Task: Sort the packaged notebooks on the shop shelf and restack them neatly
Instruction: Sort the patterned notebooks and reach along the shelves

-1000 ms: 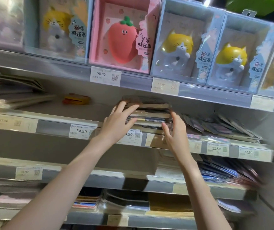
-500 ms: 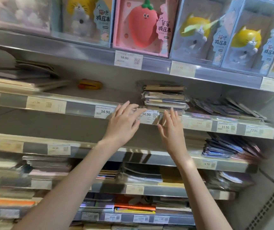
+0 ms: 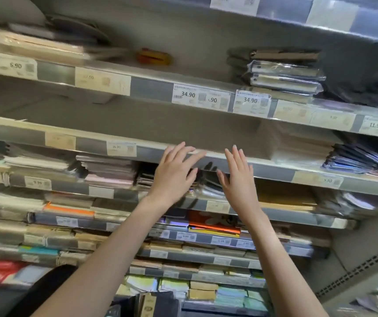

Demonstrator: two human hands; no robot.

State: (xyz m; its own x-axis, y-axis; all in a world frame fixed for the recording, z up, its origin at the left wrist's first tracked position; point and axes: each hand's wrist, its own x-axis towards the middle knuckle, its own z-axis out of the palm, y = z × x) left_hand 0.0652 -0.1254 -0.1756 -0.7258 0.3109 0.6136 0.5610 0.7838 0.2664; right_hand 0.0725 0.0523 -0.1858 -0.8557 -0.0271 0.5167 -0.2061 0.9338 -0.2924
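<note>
Two hands up, holding nothing | left hand (image 3: 174, 177) fingers spread | right hand (image 3: 237, 179) fingers straight | notebook stack (image 3: 281, 74) well above

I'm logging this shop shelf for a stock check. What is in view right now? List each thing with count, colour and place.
stack of packaged notebooks: one stack, grey and tan in clear wrap, upper shelf, right of centre.
orange item: one, orange-yellow, blurred, upper shelf, back, centre.
price tags: many, white or cream, along shelf edges; two read 34.90.
shelves: several tiers, grey.
lower notebook piles: many, mixed colours, lower tiers.
left hand: one, fingers straight, holding nothing, before the middle shelf edge.
right hand: one, fingers straight, holding nothing, beside it.
</note>
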